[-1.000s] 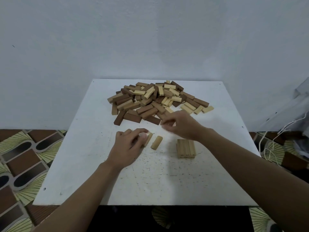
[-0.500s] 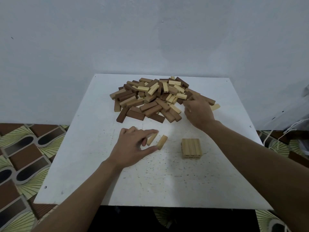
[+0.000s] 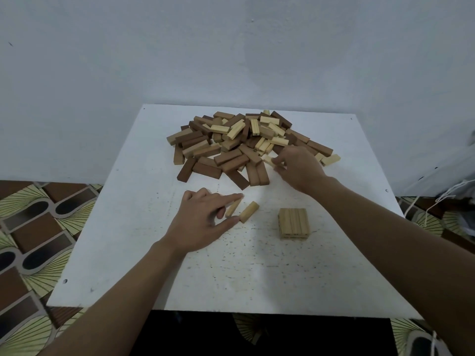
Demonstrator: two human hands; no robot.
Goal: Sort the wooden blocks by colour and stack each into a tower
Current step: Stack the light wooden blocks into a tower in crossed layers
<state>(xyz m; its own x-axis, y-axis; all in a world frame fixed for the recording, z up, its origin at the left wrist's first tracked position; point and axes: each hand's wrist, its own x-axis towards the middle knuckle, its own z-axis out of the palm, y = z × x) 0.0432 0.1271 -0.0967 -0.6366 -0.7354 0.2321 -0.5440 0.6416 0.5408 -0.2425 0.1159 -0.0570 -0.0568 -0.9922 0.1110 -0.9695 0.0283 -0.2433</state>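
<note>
A heap of mixed blocks (image 3: 239,145), dark brown, mid brown and pale yellow, covers the far half of the white table (image 3: 128,253). My right hand (image 3: 298,168) reaches into the heap's near right edge and pinches a pale block (image 3: 268,160) with thumb and fingers. My left hand (image 3: 203,222) rests on the table nearer me, its fingers spread around two loose tan blocks (image 3: 232,208) (image 3: 248,211) lying side by side; the forefinger and thumb touch them. To the right lies a flat row of tan blocks (image 3: 293,223), the base of a tower.
A pale block (image 3: 330,159) lies apart at the heap's right edge. A plain wall stands behind the table. Patterned floor tiles (image 3: 38,227) show on the left, and white cords (image 3: 431,201) hang at the far right.
My right hand has moved from the heap's right edge leftward and pinched a pale block. My left hand stays over the two tan blocks, with its fingers spread wider.
</note>
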